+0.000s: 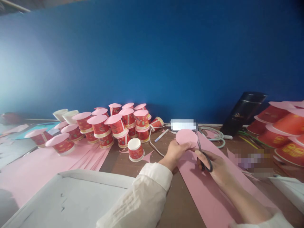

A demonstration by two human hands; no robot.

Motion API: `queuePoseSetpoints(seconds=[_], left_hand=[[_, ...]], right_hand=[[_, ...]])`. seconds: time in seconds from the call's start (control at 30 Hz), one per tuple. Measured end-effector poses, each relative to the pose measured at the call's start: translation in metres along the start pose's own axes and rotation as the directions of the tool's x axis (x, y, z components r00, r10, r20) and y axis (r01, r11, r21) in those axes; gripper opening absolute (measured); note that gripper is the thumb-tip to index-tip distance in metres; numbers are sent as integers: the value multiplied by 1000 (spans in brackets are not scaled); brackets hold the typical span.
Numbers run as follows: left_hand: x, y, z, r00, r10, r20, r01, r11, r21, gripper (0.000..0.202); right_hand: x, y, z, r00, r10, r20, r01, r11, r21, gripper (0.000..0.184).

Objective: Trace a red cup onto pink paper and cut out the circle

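Observation:
My left hand (175, 152) pinches a round pink paper disc (186, 137) above the brown table. My right hand (213, 166) grips black-handled scissors (201, 152), whose blades point up against the right edge of the disc. Both hands hover over a long pink paper strip (204, 190) lying on the table. A white sleeve covers my left forearm.
A pile of red paper cups (114, 126) capped with pink discs stands at the back left, more red cups (282, 126) at the right. Pink sheets (47, 164) lie at left, a white box (71, 196) is near me, a black container (242, 112) and cables (213, 134) sit by the blue wall.

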State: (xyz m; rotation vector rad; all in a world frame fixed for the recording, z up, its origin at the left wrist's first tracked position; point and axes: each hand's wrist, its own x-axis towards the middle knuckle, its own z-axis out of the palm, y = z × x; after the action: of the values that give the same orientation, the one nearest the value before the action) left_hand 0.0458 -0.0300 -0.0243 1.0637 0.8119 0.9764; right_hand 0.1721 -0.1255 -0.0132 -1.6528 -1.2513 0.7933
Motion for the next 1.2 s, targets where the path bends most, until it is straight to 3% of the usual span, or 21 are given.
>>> queuePoseSetpoints(seconds=[0.9,1.2], left_hand=[[1,-1,0,1000,10,-14,-9,998,55,34],[1,-2,-2,1000,-4,-21,6,997,71,34]], right_hand=[[0,0,1,999,37,9,-38,999,32,58],[0,0,0,999,45,1,-45,999,-25,59]])
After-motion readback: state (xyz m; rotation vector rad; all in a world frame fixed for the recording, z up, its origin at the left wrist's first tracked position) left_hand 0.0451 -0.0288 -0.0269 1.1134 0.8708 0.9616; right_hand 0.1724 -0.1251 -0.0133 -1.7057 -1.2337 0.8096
